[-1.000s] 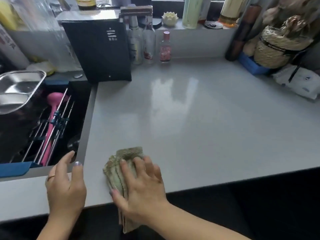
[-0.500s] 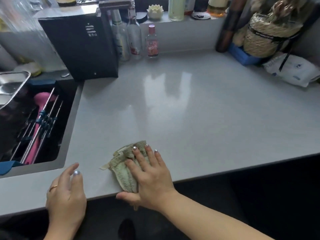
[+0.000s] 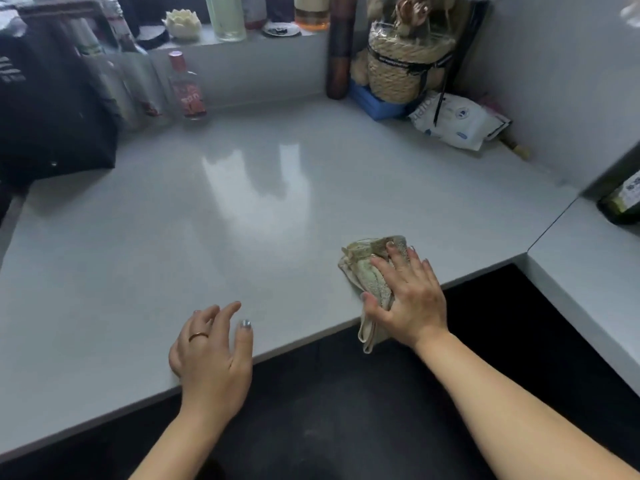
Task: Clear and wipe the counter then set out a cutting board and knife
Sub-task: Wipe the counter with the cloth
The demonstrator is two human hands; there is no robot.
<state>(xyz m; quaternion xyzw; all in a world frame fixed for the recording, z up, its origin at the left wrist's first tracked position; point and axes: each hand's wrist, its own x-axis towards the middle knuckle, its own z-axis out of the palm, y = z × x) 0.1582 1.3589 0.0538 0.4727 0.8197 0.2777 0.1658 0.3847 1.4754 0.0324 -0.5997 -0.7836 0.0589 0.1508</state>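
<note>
The right hand (image 3: 410, 296) lies palm-down on a folded, pale green cleaning cloth (image 3: 369, 268) at the front edge of the grey counter (image 3: 242, 216), toward its right end. The fingers (image 3: 396, 258) are spread and flat over the cloth, pressing it to the surface instead of pinching it; the thumb hooks the cloth's near side. One tail of the cloth hangs over the front edge. This hold suits wiping: a broad palm load keeps the fabric in full contact.

The left hand (image 3: 213, 348) rests at the front edge, left of the cloth and well apart from it. Its fingers are loosely curled and slightly parted, holding nothing; it wears a ring. It appears placed for bracing, by judgement.

The central counter is bare and glossy. Stored items sit back along the rear edge and corners, out of the wiping path: a black box (image 3: 52, 105) at the rear left, a red-capped bottle (image 3: 185, 88) just beside clear bottles, a straw-wrapped bundle (image 3: 408, 64) on a blue tray (image 3: 375, 105) in the rear right corner, and a white packet (image 3: 457, 119) near it. A dark bottle (image 3: 623, 199) stands on the adjoining surface at the right.

No cutting board or knife is visible. Judgement: clearing looks done, wiping is in hand, setting out not yet begun.
</note>
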